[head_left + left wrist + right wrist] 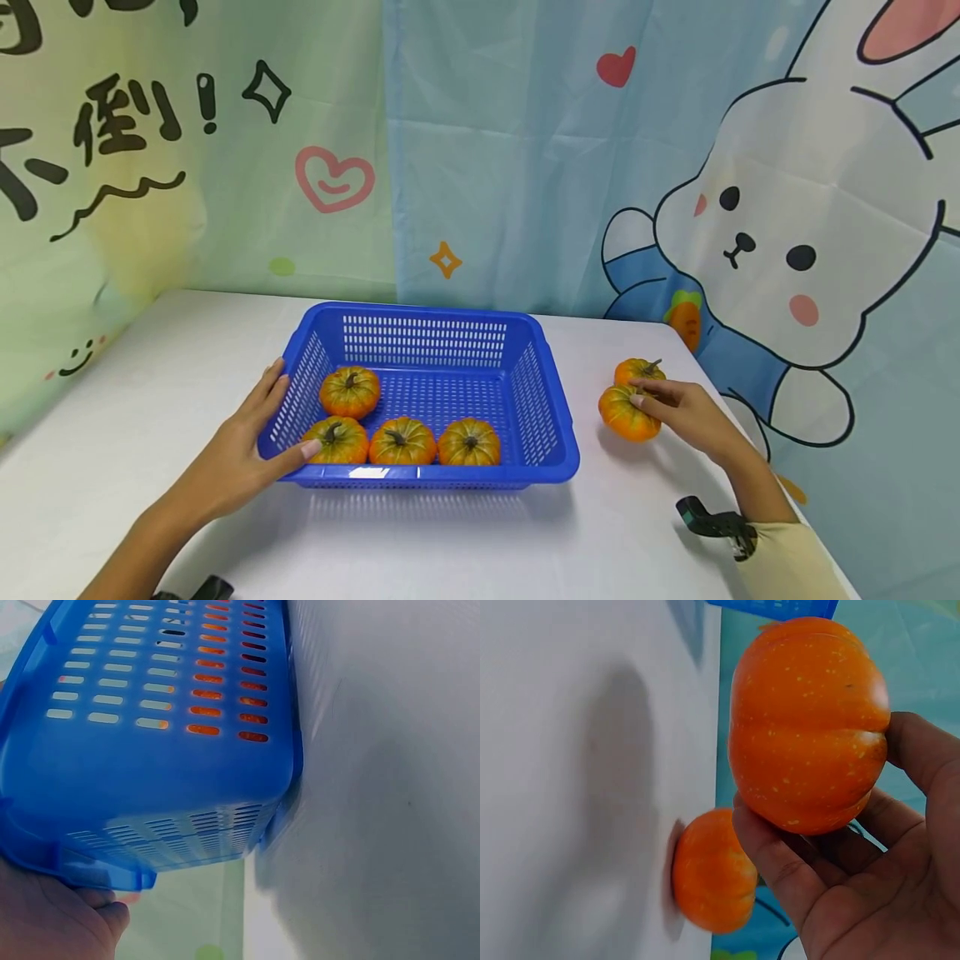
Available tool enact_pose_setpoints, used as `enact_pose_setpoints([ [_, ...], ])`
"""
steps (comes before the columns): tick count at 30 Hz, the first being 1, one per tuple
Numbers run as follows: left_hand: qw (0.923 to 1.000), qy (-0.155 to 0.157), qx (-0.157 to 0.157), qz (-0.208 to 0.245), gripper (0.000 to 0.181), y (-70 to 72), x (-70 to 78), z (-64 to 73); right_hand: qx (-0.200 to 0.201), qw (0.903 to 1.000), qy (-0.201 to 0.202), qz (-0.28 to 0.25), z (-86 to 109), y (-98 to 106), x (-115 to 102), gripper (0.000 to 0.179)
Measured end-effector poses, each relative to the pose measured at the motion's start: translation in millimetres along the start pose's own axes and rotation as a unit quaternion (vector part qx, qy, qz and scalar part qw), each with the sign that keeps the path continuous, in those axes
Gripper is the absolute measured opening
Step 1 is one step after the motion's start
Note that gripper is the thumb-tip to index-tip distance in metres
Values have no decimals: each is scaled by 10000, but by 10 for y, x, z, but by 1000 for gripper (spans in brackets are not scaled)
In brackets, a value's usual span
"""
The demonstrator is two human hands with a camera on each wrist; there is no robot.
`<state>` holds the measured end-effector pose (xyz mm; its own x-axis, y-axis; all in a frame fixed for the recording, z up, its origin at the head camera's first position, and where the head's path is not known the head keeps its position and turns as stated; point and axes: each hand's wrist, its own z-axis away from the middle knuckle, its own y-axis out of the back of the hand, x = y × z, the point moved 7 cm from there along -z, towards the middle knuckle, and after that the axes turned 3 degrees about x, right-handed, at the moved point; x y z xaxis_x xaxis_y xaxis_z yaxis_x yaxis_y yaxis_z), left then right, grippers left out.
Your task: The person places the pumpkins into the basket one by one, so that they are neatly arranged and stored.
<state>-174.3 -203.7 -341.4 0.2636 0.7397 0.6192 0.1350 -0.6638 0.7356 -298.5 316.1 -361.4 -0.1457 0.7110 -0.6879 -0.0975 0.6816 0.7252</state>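
Note:
A blue plastic basket [420,472] stands on the white table, with several small orange pumpkins inside. One pumpkin [350,392] lies at the basket's left, and three more, among them the pumpkin [469,442], line its front wall. My left hand [232,458] holds the basket's left front corner, thumb over the rim. To the right of the basket, my right hand [686,414] grips a pumpkin [810,727] between thumb and fingers, raised off the table. Just behind it another pumpkin [716,874] rests on the table, partly covered by the held one in the head view.
The white table [420,550] reaches back to a printed cloth backdrop [510,150] with a cartoon rabbit at the right. A black wrist device [712,521] is strapped on the right forearm. The table's right edge runs close by the right arm.

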Motion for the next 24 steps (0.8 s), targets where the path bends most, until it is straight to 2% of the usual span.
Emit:
enact_pose_setpoints([
  [17, 10000, 39, -25, 71, 98, -6, 4, 3, -67, 9970, 433, -638, -71, -66, -370, 53],
  [24, 10000, 83, -28, 36, 98, 6, 2, 0, -20, 9949, 463, -897, -132, -71, -542, 53],
])
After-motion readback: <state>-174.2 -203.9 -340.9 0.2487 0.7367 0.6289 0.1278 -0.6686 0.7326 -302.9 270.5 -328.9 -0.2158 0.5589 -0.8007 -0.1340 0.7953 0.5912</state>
